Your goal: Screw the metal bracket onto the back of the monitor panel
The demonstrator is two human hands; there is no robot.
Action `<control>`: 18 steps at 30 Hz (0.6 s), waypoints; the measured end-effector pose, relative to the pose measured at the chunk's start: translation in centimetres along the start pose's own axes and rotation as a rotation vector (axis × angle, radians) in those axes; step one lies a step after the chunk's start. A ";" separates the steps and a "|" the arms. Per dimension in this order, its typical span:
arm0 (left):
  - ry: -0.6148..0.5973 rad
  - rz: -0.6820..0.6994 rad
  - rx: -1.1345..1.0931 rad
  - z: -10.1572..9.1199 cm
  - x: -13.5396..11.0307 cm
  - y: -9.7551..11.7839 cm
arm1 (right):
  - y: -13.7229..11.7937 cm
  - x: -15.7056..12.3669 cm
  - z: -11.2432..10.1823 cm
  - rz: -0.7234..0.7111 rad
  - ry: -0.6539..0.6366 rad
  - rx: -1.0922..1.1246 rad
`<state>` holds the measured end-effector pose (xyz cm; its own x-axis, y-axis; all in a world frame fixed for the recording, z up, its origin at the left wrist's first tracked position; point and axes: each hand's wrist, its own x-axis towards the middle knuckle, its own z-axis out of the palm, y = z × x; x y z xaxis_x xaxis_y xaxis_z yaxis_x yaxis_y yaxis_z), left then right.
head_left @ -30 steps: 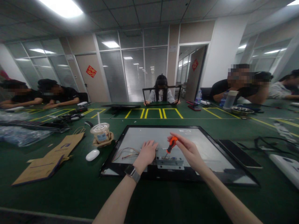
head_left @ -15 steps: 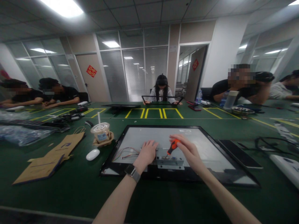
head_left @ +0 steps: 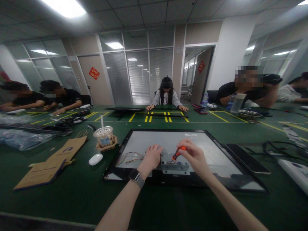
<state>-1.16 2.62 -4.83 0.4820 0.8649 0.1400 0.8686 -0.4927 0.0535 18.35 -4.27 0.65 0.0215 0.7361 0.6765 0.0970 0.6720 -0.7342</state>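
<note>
Head view: right grip [head_left: 195, 156] holds a tilted screwdriver [head_left: 176, 154].

Right grip [head_left: 196, 158] now curled closer round screwdriver handle [head_left: 177, 154]. Opposite, black frame [head_left: 170, 115] lowered flat onto table [head_left: 72, 205].

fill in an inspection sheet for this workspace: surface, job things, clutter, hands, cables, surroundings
Surface: green table, yellow lines toward its far side.
Job's things: screen lying flat; metal bracket on its near part; screwdriver slanting down toward the bracket.
Clutter: lidded cup with straw, paper bag and white mouse on the left; black slab on the right.
Hands: left hand on the screen, beside the bracket, contact with it unclear; right hand gripping the screwdriver's handle.
Cables: thin wires on the screen, left of the bracket; black cables at far right.
Surroundings: seated person opposite, others seated on both sides.
</note>
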 end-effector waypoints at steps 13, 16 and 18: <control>-0.011 0.012 0.018 0.4 0.4 -0.3 | 0.5 0.0 -0.7 0.147 -0.074 0.121; -0.023 0.019 0.024 0.3 0.4 -0.3 | 0.8 0.0 -0.9 0.165 -0.082 0.122; -0.022 0.021 0.024 0.2 0.4 -0.3 | 1.0 0.0 -1.0 0.147 -0.091 0.124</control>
<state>-1.21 3.17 -5.02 0.5025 0.8564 0.1187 0.8605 -0.5087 0.0269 19.44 -3.68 -0.09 -0.0640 0.8277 0.5575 -0.0235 0.5572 -0.8300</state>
